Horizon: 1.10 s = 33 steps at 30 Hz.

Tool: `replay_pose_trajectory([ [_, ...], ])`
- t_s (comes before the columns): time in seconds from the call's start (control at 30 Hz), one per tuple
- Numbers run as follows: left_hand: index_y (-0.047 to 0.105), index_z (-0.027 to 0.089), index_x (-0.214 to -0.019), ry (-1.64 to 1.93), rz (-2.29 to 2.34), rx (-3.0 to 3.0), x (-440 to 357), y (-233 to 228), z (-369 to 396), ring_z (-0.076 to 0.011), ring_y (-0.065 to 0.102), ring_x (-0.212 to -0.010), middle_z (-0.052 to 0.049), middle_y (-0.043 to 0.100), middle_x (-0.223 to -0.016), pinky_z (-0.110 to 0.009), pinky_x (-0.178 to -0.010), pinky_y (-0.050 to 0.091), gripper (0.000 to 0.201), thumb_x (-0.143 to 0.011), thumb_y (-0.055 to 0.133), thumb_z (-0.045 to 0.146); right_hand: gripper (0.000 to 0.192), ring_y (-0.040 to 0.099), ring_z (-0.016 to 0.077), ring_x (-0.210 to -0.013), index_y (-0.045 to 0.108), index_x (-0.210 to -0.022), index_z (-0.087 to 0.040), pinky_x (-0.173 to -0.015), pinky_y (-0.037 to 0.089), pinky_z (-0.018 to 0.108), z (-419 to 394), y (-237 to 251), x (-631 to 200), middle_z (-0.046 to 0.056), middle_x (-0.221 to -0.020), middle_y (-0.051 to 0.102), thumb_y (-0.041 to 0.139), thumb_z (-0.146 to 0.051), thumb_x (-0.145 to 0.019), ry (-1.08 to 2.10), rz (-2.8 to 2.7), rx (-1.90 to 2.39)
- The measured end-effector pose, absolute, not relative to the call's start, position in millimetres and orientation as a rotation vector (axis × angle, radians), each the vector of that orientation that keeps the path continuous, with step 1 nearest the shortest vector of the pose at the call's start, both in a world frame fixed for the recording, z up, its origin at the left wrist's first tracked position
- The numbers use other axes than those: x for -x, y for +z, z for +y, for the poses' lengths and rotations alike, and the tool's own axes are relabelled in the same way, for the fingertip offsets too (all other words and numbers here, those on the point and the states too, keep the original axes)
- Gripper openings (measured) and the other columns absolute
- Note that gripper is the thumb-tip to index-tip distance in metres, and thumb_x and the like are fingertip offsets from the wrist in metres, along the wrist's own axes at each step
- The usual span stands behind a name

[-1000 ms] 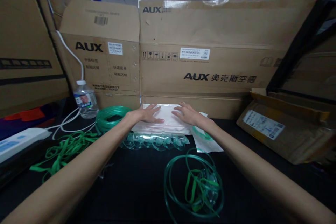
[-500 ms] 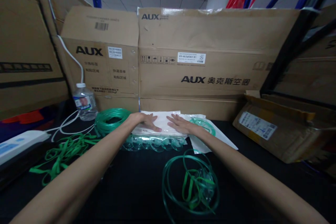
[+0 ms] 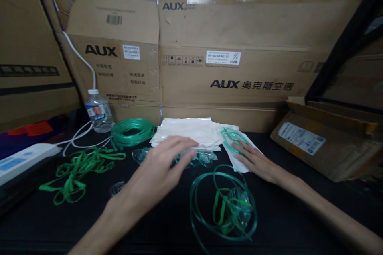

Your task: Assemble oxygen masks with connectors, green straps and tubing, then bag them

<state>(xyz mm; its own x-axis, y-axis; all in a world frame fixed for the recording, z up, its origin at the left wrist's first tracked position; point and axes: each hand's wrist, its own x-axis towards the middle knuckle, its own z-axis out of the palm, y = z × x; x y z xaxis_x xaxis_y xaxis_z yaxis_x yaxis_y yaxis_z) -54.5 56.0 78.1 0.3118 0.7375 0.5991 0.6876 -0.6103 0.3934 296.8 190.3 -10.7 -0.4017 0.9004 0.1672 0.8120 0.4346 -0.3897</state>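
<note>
Cardboard panels (image 3: 254,40) marked AUX stood beyond the fingertips, behind a black tabletop (image 3: 143,219). From the head view, the left hand (image 3: 163,161) had thumb and fingers loosely parted, with nothing visible in their gap; clear masks (image 3: 206,158) lay partly hidden behind its fingers, and stacked white sheets (image 3: 188,129) lay farther beyond. The right hand (image 3: 259,161) had its fingers spread flat over a white pouch with green tubing (image 3: 229,137), not gripping it. Left of the left fingers lay green straps (image 3: 72,171) and a tubing coil (image 3: 121,135).
</note>
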Motion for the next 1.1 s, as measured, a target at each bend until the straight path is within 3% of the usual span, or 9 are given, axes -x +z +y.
replay_pose_trajectory([
  [0.1,0.066,0.033,-0.126,0.852,1.081,-2.553,49,49,22,-0.0191,0.061,-0.123,-0.001,0.067,-0.132,-0.033,-0.105,0.051,0.03,-0.097,0.061,0.032,0.072,0.016,0.0339,-0.152,0.039,-0.155,-0.023,-0.122,0.018,0.059,197,-21,-318,0.01,-0.166,0.024,0.033,-0.065,-0.097,0.255,-2.368,1.604],
  [0.2,0.064,0.04,-0.128,0.698,0.991,-2.623,55,32,5,-0.0217,0.062,-0.123,0.001,0.069,-0.132,-0.033,-0.105,0.052,0.046,-0.085,0.077,0.029,0.072,0.02,0.0369,-0.151,0.044,-0.152,-0.018,-0.121,0.02,0.061,205,-18,-331,0.014,-0.163,0.029,0.035,-0.062,-0.096,0.208,-2.33,1.658],
  [0.33,0.066,0.037,-0.125,0.637,1.03,-2.747,63,19,-1,-0.022,0.064,-0.12,0.001,0.07,-0.129,-0.034,-0.103,0.054,0.042,-0.087,0.073,0.02,0.065,0.029,0.0351,-0.149,0.054,-0.146,-0.021,-0.121,0.023,0.058,183,1,-325,0.011,-0.159,0.039,0.04,-0.059,-0.095,0.099,-2.204,1.535],
  [0.43,0.067,0.031,-0.12,0.657,1.114,-2.763,63,9,-2,-0.0239,0.065,-0.117,-0.001,0.07,-0.127,-0.036,-0.098,0.056,0.034,-0.087,0.075,0.032,0.055,0.036,0.0311,-0.146,0.053,-0.146,-0.027,-0.123,0.02,0.056,133,9,-306,0.005,-0.156,0.045,0.043,-0.052,-0.098,0.064,-2.113,1.35],
  [0.53,0.067,0.028,-0.112,0.711,1.168,-2.711,58,1,-2,-0.0224,0.068,-0.109,-0.001,0.071,-0.123,-0.034,-0.095,0.056,0.029,-0.088,0.072,0.043,0.049,0.047,0.0339,-0.139,0.051,-0.145,-0.042,-0.114,0.037,0.058,76,0,-291,-0.002,-0.155,0.045,0.053,-0.046,-0.096,0.111,-2.169,1.243],
  [0.6,0.067,0.026,-0.107,0.714,1.191,-2.666,55,-3,0,-0.0209,0.07,-0.104,0.0,0.071,-0.118,-0.033,-0.095,0.055,0.025,-0.088,0.071,0.042,0.056,0.053,0.0376,-0.133,0.05,-0.144,-0.047,-0.104,0.05,0.055,50,-13,-284,-0.003,-0.155,0.044,0.063,-0.047,-0.089,0.118,-2.311,1.139],
  [0.67,0.066,0.025,-0.102,0.685,1.206,-2.624,52,-5,1,-0.0202,0.07,-0.102,0.0,0.07,-0.114,-0.031,-0.092,0.056,0.02,-0.088,0.072,0.039,0.065,0.055,0.0381,-0.13,0.046,-0.146,-0.048,-0.099,0.054,0.05,34,-24,-278,-0.002,-0.154,0.045,0.068,-0.046,-0.085,0.142,-2.371,1.071],
  [0.87,0.06,0.025,-0.102,0.689,1.199,-2.483,46,-6,4,-0.0158,0.067,-0.098,0.002,0.065,-0.11,-0.026,-0.084,0.053,0.004,-0.098,0.059,0.027,0.054,0.048,0.0299,-0.138,0.043,-0.149,-0.044,-0.111,0.043,0.046,19,-26,-263,-0.004,-0.155,0.045,0.055,-0.035,-0.097,0.364,-2.205,1.217],
  [1.1,0.06,0.026,-0.105,0.744,1.323,-2.414,44,-10,6,-0.021,0.062,-0.1,0.0,0.063,-0.109,-0.037,-0.092,0.052,0.009,-0.096,0.062,0.029,0.053,0.041,0.0257,-0.144,0.047,-0.148,-0.04,-0.117,0.037,0.042,14,-29,-264,-0.004,-0.154,0.048,0.057,-0.026,-0.098,0.389,-2.161,1.232],
])
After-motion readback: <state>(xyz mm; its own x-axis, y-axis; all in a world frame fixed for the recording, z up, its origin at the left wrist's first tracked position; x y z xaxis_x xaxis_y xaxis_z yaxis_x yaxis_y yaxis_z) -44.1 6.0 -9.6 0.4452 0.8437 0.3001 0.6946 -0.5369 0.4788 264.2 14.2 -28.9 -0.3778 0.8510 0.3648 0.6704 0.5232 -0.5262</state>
